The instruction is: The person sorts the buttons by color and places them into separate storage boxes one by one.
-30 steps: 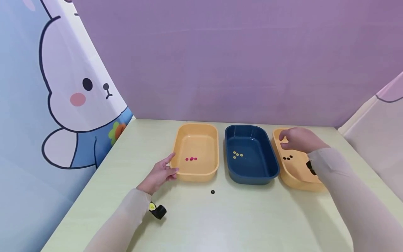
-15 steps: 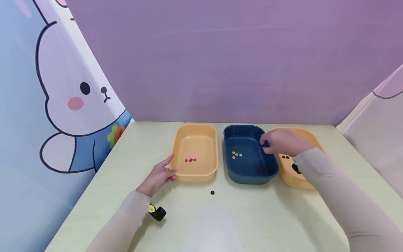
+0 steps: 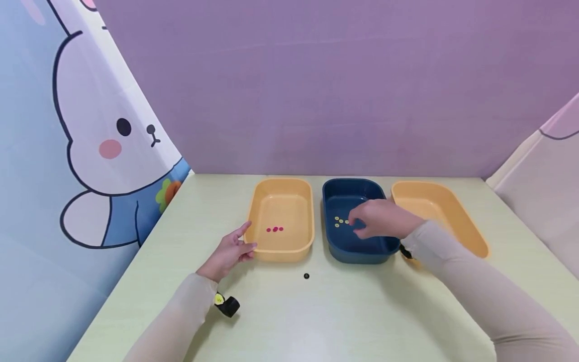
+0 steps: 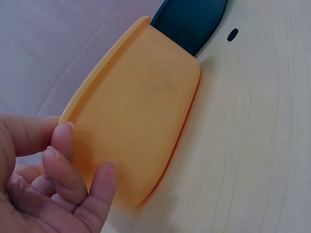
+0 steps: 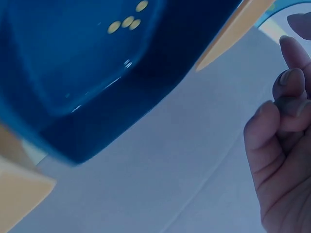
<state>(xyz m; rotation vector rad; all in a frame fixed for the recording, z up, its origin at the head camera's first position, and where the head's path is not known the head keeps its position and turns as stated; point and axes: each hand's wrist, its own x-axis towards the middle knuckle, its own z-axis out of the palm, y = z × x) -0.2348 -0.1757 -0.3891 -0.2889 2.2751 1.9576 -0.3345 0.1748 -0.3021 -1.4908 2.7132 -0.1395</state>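
My left hand [image 3: 230,254] grips the near left corner of a yellow-orange plastic tray [image 4: 136,107], its thumb hooked over the rim and the other fingers against the outer wall. Inside it lie several pink buttons [image 3: 275,229]. My right hand [image 3: 382,218] passes over a dark blue tray [image 3: 362,251], fingers loosely curved, a gap between thumb and forefinger. Nothing shows in its fingers [image 5: 265,131] in the right wrist view. Several yellow buttons [image 5: 128,21] lie in the blue tray. One black button [image 3: 306,276] rests on the table in front of the trays.
To the right stands a second yellow-orange tray [image 3: 468,226], partly covered by my right arm, which hides the black buttons inside. A purple cloth backdrop [image 3: 316,90] rises behind the table. A rabbit-printed cloth [image 3: 104,161] hangs at the left.
My right hand has moved left and nearer, from above the right tray to above the blue one. The left hand has kept its grip on the left tray.
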